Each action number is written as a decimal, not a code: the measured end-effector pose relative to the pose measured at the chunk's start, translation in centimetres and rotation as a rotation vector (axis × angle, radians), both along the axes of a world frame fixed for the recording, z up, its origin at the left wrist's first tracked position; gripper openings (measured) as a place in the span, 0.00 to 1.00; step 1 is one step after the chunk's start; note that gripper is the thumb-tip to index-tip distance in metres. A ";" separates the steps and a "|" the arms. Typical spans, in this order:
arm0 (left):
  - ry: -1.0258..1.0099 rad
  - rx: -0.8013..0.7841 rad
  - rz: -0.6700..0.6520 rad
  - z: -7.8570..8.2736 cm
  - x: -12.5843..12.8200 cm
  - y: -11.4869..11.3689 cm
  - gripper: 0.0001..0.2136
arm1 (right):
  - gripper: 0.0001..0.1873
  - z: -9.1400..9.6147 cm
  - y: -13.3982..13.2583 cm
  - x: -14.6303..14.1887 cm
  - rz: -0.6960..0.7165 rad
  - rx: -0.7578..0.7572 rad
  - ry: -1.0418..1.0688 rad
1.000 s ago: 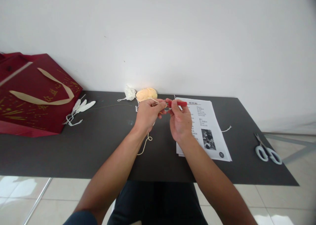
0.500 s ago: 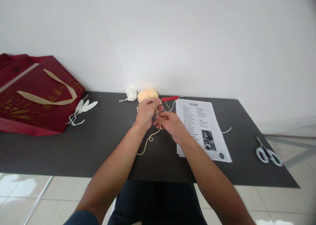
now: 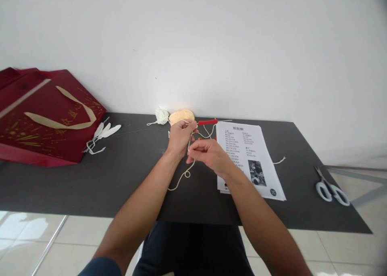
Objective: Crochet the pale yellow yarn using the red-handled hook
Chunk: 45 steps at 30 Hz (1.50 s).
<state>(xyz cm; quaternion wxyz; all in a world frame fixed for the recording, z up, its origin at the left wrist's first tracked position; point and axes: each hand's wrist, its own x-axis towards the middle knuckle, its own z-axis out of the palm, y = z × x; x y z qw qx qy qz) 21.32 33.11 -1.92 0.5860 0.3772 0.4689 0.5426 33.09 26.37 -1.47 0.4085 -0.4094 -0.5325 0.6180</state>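
Observation:
Cream yarn (image 3: 181, 178) runs from both hands down onto the dark table, with a small loop in its tail. My left hand (image 3: 180, 136) is closed on the yarn, which passes over its fingers. Lower and to the right, my right hand (image 3: 207, 155) pinches the same strand between thumb and fingers. Just beyond the hands lies a red-handled crochet hook (image 3: 208, 122), its thin metal shaft pointing right. Behind my left hand sits a pale orange ball of yarn (image 3: 182, 116), with a white ball of yarn (image 3: 161, 115) beside it.
Printed sheets (image 3: 242, 147) lie under and beyond my right forearm. White-handled scissors (image 3: 331, 189) rest near the right end of the table (image 3: 136, 191). At the left stand a dark red gift bag (image 3: 51, 118) and white leaf-shaped pieces (image 3: 104, 130). A wall (image 3: 193, 58) backs the table.
My right hand has moved slightly down and away from my left hand, drawing the strand between them longer. The left hand stays nearly in place. The view has shifted slightly.

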 end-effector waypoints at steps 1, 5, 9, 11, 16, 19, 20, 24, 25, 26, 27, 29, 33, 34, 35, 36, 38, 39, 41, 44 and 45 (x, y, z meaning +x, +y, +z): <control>-0.015 0.016 0.005 0.1 0.0 0.0 0.10 | 0.10 -0.1 0.2 0.1 -0.046 -0.006 -0.051; -0.080 0.068 -0.027 0.8 -0.1 -0.4 0.10 | 0.17 -0.4 1.1 0.6 -0.428 -0.002 -0.040; -0.110 0.048 -0.195 1.9 -0.5 -1.0 0.08 | 0.23 0.0 1.5 1.7 -0.361 0.164 0.129; -0.190 0.001 -0.300 2.4 -1.1 -1.1 0.09 | 0.26 0.2 1.6 2.4 -0.227 0.160 0.126; -0.236 -0.100 -0.651 2.7 -2.4 -1.0 0.10 | 0.12 0.0 2.0 2.9 -0.399 0.086 0.177; -0.151 -0.127 -0.833 2.4 -2.7 -1.0 0.10 | 0.14 -0.3 2.1 2.8 -0.308 0.041 0.180; -0.125 -0.132 -0.866 2.3 -2.7 -1.0 0.10 | 0.14 -0.3 2.1 2.8 -0.272 0.039 0.168; -0.054 -0.127 -0.953 2.2 -2.9 -0.9 0.10 | 0.11 -0.5 2.0 2.9 -0.197 0.070 0.119; -0.047 -0.124 -0.968 2.3 -3.0 -0.9 0.09 | 0.10 -0.6 2.0 3.0 -0.197 0.082 0.121; -0.046 -0.123 -0.978 2.4 -3.0 -0.9 0.09 | 0.09 -0.6 2.0 3.1 -0.200 0.090 0.128; -0.050 -0.122 -0.981 2.5 -3.1 -1.0 0.08 | 0.08 -0.6 2.0 3.1 -0.206 0.092 0.140; -0.064 -0.121 -0.984 2.7 -3.1 -1.1 0.07 | 0.07 -0.7 2.0 3.1 -0.227 0.094 0.147; -0.085 -0.128 -0.923 2.6 -2.9 -1.0 0.08 | 0.09 -0.7 2.2 2.9 -0.334 0.144 -0.009; -0.094 -0.131 -0.879 2.5 -2.8 -1.0 0.08 | 0.10 -0.8 2.2 2.8 -0.354 0.150 -0.043; -0.105 -0.131 -0.822 2.4 -2.8 -0.9 0.08 | 0.11 -0.9 2.3 2.8 -0.366 0.152 -0.054; -0.117 -0.123 -0.764 2.3 -2.7 -0.8 0.08 | 0.12 -0.9 2.3 2.7 -0.372 0.155 -0.043; -0.137 -0.091 -0.664 2.3 -2.4 -0.8 0.09 | 0.12 -1.1 2.3 2.7 -0.375 0.176 0.004; -0.144 -0.069 -0.623 2.3 -2.3 -0.9 0.09 | 0.12 -1.1 2.3 2.6 -0.378 0.190 0.023; -0.155 -0.019 -0.544 2.4 -1.9 -1.0 0.09 | 0.10 -1.1 2.2 2.6 -0.380 0.212 0.044; -0.151 0.048 -0.412 2.6 -1.3 -1.3 0.10 | 0.15 -1.1 2.1 2.4 -0.398 0.241 0.081; -0.144 0.063 -0.364 2.7 -1.1 -1.3 0.11 | 0.16 -1.0 2.0 2.3 -0.400 0.252 0.104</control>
